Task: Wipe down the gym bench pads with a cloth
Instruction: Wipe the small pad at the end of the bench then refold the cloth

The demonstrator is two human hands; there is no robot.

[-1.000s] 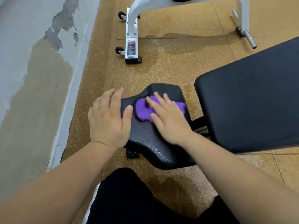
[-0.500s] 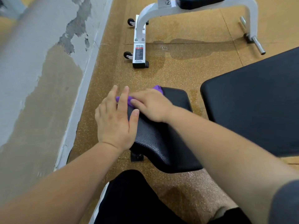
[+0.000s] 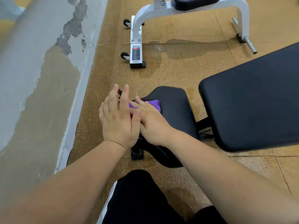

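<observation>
Both of my hands meet at the wall-side edge of the small seat pad (image 3: 174, 109). Head view: my right hand (image 3: 153, 125) lies flat, fingers spread, pressing the purple cloth (image 3: 154, 103) onto that pad; my left hand (image 3: 119, 117), open, grips nothing at the pad's edge. Unwiped vinyl, I judge, runs away from the cloth toward the big back pad (image 3: 252, 102).

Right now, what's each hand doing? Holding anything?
Left hand: open, flat at the seat pad's left edge, holding nothing.
Right hand: open, fingers flat, pressing the purple cloth onto the pad.
</observation>
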